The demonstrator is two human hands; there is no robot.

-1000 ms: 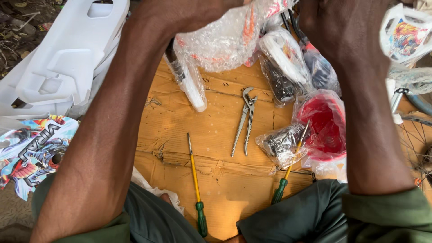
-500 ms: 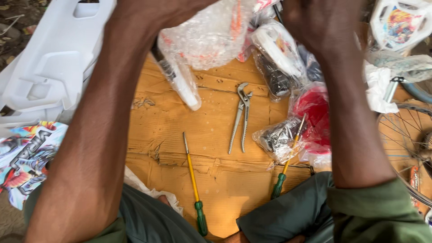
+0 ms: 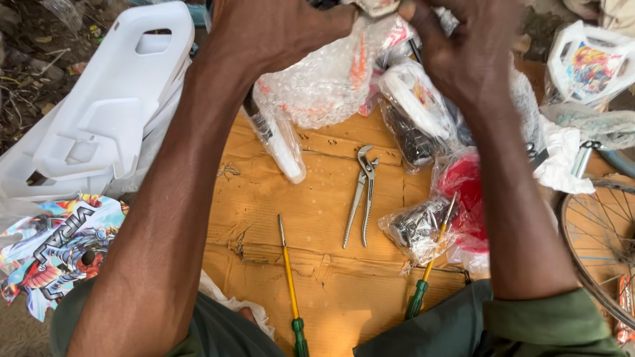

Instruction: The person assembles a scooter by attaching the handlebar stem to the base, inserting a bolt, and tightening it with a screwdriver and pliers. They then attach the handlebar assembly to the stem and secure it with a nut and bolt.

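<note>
While my fingers pinched the bubble-wrapped bundle at the top of the view, left hand and right hand closed on it above the cardboard. My forearms hid part of it. Below lay pliers, two screwdrivers, bagged parts, and white plastic panels sat left.

Flattened cardboard sheet (creased), bearing: pliers, two yellow-shafted screwdrivers, several plastic-wrapped parts.
</note>
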